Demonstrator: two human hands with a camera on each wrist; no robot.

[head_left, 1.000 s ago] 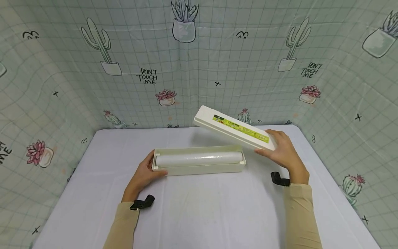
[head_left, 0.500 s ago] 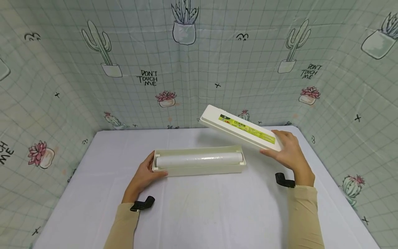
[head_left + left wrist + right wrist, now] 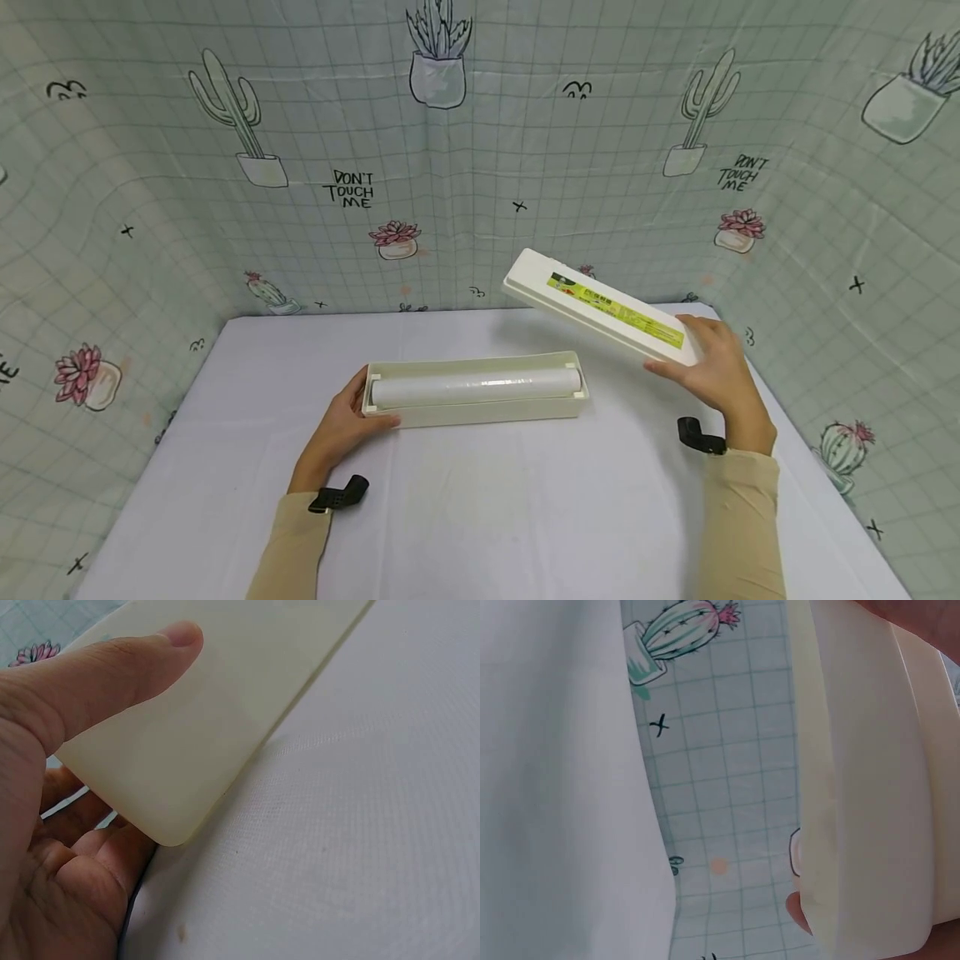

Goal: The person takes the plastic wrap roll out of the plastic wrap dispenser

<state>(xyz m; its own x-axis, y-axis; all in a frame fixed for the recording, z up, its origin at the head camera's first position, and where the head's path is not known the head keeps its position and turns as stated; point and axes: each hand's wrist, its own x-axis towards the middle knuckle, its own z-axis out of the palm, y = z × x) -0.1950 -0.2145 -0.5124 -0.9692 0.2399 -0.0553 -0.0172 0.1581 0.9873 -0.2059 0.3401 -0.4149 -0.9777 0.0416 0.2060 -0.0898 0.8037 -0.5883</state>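
Note:
A long cream box [image 3: 480,412] sits on the table with its top off, and a white roll of plastic wrap [image 3: 476,387] lies inside it. My left hand [image 3: 347,425] grips the box's left end, thumb on the front wall, as the box wall [image 3: 202,727] in the left wrist view also shows. Up in the air at the right, my right hand [image 3: 712,367] holds the box's white lid [image 3: 592,304] by its right end. The lid carries a yellow-green label and tilts, its left end higher. In the right wrist view the lid [image 3: 877,787] fills the right side.
A white cloth covers the table [image 3: 480,517]. Behind it and at both sides hangs a grid-patterned curtain [image 3: 480,150] printed with cacti. Each wrist wears a black camera mount, such as the left mount [image 3: 339,493].
My right hand has carried the lid to the right, farther from the box. The left hand keeps its grip on the box, which stays in place.

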